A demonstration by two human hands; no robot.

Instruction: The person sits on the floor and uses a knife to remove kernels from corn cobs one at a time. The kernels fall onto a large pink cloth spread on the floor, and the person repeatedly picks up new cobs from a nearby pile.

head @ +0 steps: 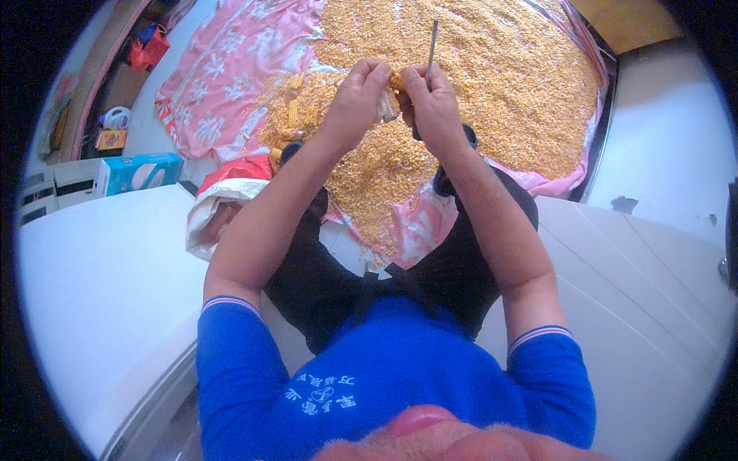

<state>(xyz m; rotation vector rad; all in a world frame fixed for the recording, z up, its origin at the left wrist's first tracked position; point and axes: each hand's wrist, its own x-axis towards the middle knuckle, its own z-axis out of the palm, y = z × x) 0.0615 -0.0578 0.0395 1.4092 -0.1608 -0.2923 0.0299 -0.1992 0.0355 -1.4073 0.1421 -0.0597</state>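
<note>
Between my two hands is an ear of corn, partly stripped, with yellow kernels at its upper end and a paler part below. My left hand grips it from the left, thumb and fingers closed on it. My right hand touches its right side and also holds a thin metal rod-like tool, which points up and away from me; its lower end is mostly hidden by the fingers. Loose corn kernels lie in a wide layer beneath and beyond both hands. Several whole ears rest on the kernels to the left.
A pink patterned cloth lies under the kernels. Left of my legs stands an open white and red woven sack with reddish cobs inside. Farther left are a blue box and a white jug. A white wall bounds the right.
</note>
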